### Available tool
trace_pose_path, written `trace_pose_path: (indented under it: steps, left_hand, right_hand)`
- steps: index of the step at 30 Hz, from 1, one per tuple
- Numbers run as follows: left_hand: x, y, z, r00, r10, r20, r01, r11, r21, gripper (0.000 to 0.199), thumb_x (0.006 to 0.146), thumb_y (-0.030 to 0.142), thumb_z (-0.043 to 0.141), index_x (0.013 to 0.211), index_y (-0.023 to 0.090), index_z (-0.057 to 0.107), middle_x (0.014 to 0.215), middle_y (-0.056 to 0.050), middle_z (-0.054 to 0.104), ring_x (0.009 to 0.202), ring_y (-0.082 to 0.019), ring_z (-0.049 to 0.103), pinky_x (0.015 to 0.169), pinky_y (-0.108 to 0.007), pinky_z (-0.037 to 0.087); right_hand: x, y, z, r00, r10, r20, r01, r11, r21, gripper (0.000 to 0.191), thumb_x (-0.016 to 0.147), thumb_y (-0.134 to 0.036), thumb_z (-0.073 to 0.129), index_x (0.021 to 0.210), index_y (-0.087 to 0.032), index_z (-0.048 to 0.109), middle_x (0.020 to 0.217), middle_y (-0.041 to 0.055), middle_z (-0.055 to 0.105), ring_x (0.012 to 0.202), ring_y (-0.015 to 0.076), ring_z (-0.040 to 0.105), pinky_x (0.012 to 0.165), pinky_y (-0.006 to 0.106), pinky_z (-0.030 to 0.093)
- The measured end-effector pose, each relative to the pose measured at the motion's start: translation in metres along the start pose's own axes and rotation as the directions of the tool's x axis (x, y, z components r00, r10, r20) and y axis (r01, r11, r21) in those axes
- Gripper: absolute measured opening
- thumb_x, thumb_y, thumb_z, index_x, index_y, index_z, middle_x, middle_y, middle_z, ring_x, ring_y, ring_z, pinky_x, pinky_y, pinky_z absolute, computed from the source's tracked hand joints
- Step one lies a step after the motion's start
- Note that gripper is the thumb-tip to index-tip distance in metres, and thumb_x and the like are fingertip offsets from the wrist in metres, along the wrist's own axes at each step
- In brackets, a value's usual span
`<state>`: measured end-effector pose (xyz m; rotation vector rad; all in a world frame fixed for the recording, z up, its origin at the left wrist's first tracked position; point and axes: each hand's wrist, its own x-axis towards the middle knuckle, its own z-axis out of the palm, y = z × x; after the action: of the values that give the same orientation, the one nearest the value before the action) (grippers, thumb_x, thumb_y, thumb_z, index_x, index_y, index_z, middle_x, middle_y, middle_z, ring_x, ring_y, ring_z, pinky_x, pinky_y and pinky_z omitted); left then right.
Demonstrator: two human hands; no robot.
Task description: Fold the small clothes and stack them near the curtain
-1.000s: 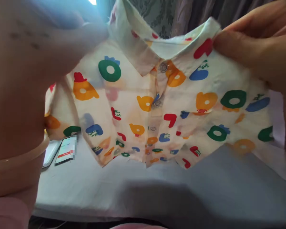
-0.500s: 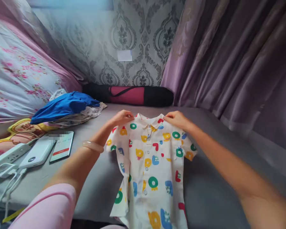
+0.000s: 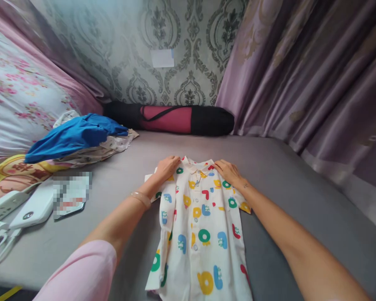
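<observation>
A short-sleeved shirt (image 3: 203, 221), white with a print of red, yellow, green and blue letter-like shapes, is lying front upward on a gray surface (image 3: 285, 179) before the person. Its collar (image 3: 198, 168) is pointing away from the wearer of the camera, and its lower part is running out of the bottom of the view. The left hand (image 3: 169, 166) is grasping the shirt at the shoulder just beside the collar; the right hand (image 3: 228, 169) is grasping the matching place on the other side, the thumbs being hard to make out. The forearms are passing over the short sleeves. A pale bracelet (image 3: 142, 200) is encircling the left wrist, and a pink sleeve (image 3: 84, 267) is covering the upper part of that arm.

To the left, a phone (image 3: 72, 200), its screen partly obscured, is lying beside a white power bank (image 3: 34, 207); a power strip (image 3: 8, 205) is resting farther left. Behind them, a blue cloth (image 3: 77, 136) is lying on paler fabric. At the far edge, a black and red cylindrical bag (image 3: 166, 120) is resting near the patterned wall (image 3: 191, 83), while purple curtains (image 3: 288, 79) are hanging at the right.
</observation>
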<state>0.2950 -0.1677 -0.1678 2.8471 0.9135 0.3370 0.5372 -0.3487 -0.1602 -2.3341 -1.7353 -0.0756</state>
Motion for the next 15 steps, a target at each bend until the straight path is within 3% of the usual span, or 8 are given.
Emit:
trace_pose_path:
  steps: [10, 15]
  left_hand:
    - [0.038, 0.002, -0.004, 0.997, -0.065, -0.048, 0.065, 0.998, -0.002, 0.031, 0.099, 0.036, 0.032, 0.109, 0.023, 0.059, 0.104, -0.009, 0.061, 0.101, -0.023, 0.057, 0.075, -0.029, 0.042]
    - [0.059, -0.010, 0.009, 0.993, -0.107, 0.042, 0.114, 0.969, -0.220, 0.022, 0.090, 0.028, 0.044, 0.098, 0.020, 0.064, 0.099, -0.010, 0.062, 0.093, -0.023, 0.059, 0.079, -0.030, 0.043]
  right_hand:
    - [0.034, 0.008, 0.009, 0.996, 0.075, -0.044, -0.076, 0.997, -0.022, 0.032, 0.100, -0.041, 0.038, 0.109, -0.027, 0.065, 0.107, 0.0062, 0.066, 0.092, 0.0203, 0.062, 0.074, 0.027, 0.040]
    - [0.046, 0.019, 0.017, 0.996, 0.082, 0.018, -0.083, 0.996, 0.041, 0.029, 0.097, -0.038, 0.043, 0.104, -0.023, 0.066, 0.106, 0.0080, 0.067, 0.092, 0.0209, 0.061, 0.075, 0.028, 0.040]
